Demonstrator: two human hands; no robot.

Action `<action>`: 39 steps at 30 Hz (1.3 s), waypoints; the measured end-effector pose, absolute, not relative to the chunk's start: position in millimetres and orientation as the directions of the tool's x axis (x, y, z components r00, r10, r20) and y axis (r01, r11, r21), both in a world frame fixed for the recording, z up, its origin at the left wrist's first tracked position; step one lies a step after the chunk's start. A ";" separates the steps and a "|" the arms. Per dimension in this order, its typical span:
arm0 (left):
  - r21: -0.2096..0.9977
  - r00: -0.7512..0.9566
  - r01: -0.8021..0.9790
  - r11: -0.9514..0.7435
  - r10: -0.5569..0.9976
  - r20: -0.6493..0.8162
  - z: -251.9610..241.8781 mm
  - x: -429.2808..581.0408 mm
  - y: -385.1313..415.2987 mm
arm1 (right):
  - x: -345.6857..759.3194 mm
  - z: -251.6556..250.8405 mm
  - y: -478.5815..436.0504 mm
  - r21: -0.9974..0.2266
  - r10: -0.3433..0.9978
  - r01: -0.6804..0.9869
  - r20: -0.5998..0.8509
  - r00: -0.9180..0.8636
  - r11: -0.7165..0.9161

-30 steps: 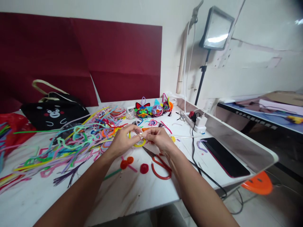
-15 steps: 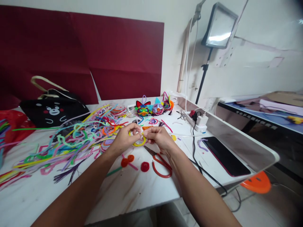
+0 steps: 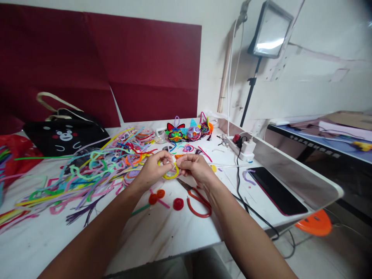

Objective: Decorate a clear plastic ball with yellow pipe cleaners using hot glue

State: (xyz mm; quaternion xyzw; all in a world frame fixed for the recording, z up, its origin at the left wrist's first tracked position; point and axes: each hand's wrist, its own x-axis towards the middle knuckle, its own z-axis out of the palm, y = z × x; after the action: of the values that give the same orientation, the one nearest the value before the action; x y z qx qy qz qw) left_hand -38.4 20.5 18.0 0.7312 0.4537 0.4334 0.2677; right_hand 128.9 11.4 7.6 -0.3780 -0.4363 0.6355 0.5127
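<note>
A yellow pipe cleaner point(image 3: 171, 177), bent into a ring, is pinched between both of my hands above the table. My left hand point(image 3: 155, 169) has thumb and fingers closed on its left side. On the other side, my right hand point(image 3: 193, 167) pinches it with thumb and forefinger. Scissors with orange handles point(image 3: 200, 203) lie just below my right hand. Nearer to me are a red coil point(image 3: 178, 204) and two orange coils point(image 3: 153, 199) with a pink pipe cleaner piece between them.
Loose pipe cleaners point(image 3: 90, 170) are heaped at the left, before a black bag point(image 3: 65, 135). Colourful finished ornaments point(image 3: 176, 133) stand at the back. A phone point(image 3: 277, 190), a power strip point(image 3: 245, 149) and a black cable point(image 3: 238, 174) lie at the right, beside a raised table edge point(image 3: 279, 155).
My right fingers have shifted slightly on the yellow ring, and their grip looks a little more curled. My left hand stays nearly where it was.
</note>
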 end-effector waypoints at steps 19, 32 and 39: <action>0.890 0.100 0.252 -0.381 0.925 0.367 16.8 -48.8 27.1 | 144.4 27.7 1.3 -0.983 0.994 -0.168 0.086 -0.070 0.073; 0.946 0.037 0.117 -0.303 0.953 0.301 17.2 -49.3 32.6 | 229.0 8.3 -66.3 -0.448 0.968 0.869 0.221 -0.120 0.210; 0.938 0.043 0.142 -0.318 0.948 0.315 16.4 -48.0 32.2 | 222.4 -14.2 -79.6 -0.410 0.942 0.853 0.234 -0.242 0.321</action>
State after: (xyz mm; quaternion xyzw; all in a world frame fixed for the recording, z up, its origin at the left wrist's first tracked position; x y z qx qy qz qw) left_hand -48.0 32.2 16.4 0.6143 0.4438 0.5305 0.3798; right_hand 222.4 -79.6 -14.2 -0.5740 -0.7818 0.0990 0.2226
